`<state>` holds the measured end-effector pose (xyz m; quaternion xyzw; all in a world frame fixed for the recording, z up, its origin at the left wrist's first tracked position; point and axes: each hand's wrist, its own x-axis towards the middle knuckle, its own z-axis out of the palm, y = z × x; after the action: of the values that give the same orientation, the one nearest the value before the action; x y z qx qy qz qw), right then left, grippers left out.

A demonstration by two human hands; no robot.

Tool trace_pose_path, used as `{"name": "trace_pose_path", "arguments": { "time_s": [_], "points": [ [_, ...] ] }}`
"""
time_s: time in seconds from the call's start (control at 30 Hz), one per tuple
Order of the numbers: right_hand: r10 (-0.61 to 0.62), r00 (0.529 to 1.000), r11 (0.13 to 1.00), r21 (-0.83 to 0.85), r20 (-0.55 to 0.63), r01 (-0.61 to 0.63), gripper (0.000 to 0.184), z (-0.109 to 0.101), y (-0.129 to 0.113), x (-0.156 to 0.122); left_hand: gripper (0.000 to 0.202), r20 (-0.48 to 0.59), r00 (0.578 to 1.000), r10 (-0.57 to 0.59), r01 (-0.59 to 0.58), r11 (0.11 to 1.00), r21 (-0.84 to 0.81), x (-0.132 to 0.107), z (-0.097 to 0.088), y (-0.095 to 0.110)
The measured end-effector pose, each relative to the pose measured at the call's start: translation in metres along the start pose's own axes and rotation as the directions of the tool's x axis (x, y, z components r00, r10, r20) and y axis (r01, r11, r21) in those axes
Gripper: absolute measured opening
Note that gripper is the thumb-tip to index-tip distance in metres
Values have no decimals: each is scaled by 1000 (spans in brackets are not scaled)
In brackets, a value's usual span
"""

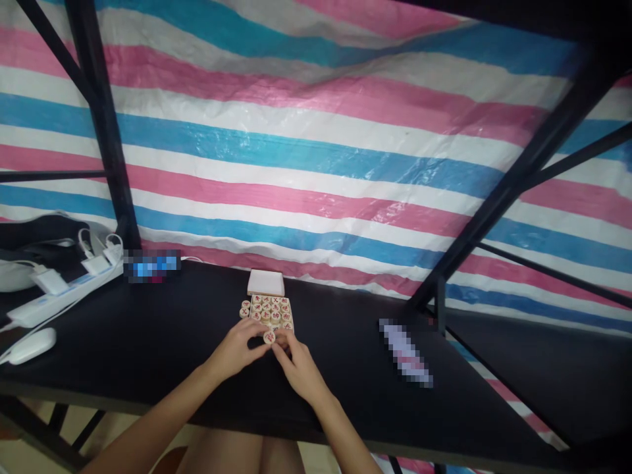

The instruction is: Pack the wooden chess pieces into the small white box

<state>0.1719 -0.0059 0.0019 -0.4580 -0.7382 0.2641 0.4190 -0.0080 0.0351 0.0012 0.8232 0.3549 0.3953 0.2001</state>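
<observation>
Where the fingertips of the left hand and the right hand meet, a round piece bearing a red character is pinched between them, its marked face showing. Just beyond the grip sits an open box filled with rows of similar pieces, its nearest part partly hidden by the fingers. To the left of that box, near the grip, 2 loose pieces rest just beside its wall, and directly past its far edge lies a white lid. All of these stand on a black table, which spreads around both hands. Well to the right of the grip is a pale, pixelated object. Well to the left lie a white rounded device and, farther back, a power strip with plugs in it; a blue pixelated item is by its far end. Behind everything hangs a striped sheet, flanked by 2 dark posts.
</observation>
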Motion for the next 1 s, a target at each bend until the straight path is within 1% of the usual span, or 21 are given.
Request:
{"name": "trace_pose_path", "arguments": {
  "time_s": [0.07,0.13,0.2,0.3,0.4,0.47,0.57,0.63,0.7,0.77,0.83,0.9,1.0],
  "points": [
    [37,999,997,65,24,-39,17,3,-1,0,13,45,999,-19,20,1000,-18,-3,5,5],
    [44,998,994,96,40,-48,16,4,-1,1,10,83,995,-59,62,998,-31,-4,6,9],
    [27,998,993,112,48,-33,19,2,-1,1,14,116,988,-102,109,993,-52,-4,5,12],
    [29,999,989,142,22,-32,22,0,1,1,21,173,974,-149,171,978,-118,-2,3,13],
    [73,997,983,167,-16,-69,19,1,6,-1,27,228,953,-197,247,945,-216,0,3,9],
    [75,997,986,153,-24,-70,17,2,7,-2,28,245,944,-219,283,922,-266,1,5,6],
    [64,998,986,154,-2,-63,16,2,4,-2,24,240,935,-261,335,870,-361,1,8,7],
    [73,997,983,166,20,-75,16,1,-1,-2,24,213,922,-322,385,812,-439,-1,11,12],
    [86,995,982,163,42,-92,19,0,-5,-2,24,176,913,-367,405,771,-491,-4,13,16],
    [100,993,982,153,67,-109,20,0,-7,-2,24,152,918,-367,392,779,-489,-8,14,20],
    [116,990,982,143,75,-126,23,0,-5,-3,24,135,926,-354,376,817,-436,-11,13,21],
    [113,992,986,114,47,-118,27,2,-1,-5,25,125,933,-337,359,856,-373,-12,13,23],
    [93,996,993,79,-9,-92,30,6,4,-10,24,126,945,-303,328,880,-342,-13,12,24]
  ]
}}
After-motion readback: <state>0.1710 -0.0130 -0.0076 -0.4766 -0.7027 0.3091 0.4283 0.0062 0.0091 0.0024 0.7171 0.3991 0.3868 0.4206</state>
